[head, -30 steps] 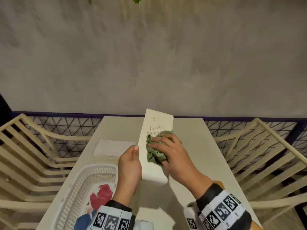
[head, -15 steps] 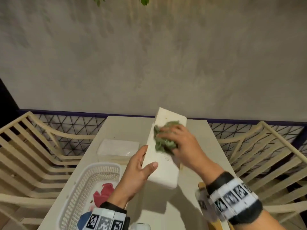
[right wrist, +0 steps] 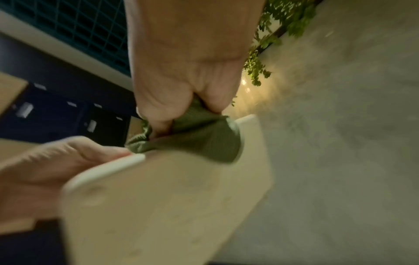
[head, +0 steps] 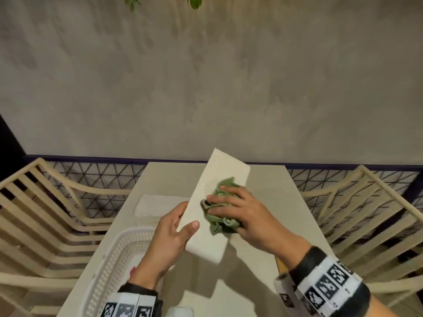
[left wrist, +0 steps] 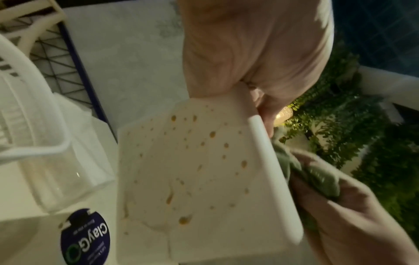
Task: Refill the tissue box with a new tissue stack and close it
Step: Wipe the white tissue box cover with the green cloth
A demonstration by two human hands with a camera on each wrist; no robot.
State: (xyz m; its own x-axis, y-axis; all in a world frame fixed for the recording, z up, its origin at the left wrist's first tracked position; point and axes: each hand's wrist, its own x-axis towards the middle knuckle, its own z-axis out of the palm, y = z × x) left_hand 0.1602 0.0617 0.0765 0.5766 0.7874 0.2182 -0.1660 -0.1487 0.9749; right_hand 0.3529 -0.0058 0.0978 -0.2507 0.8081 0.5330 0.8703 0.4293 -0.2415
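Left hand (head: 168,236) grips the white tissue box lid (head: 212,209) by its long edge, tilted above the bench (head: 270,186); right hand (head: 247,216) bunches a green cloth (head: 219,216) against its face. The lid looks stiff, light and smooth, best held by the rims. The tissue stack (head: 158,205) waits behind.

Pale rectangular table (head: 270,193) against a grey plaster wall (head: 206,88)

White slatted plastic basket (head: 109,266) at its near-left corner — cream slatted chairs (head: 45,216) on either side, green leaves (head: 194,1) overhead.
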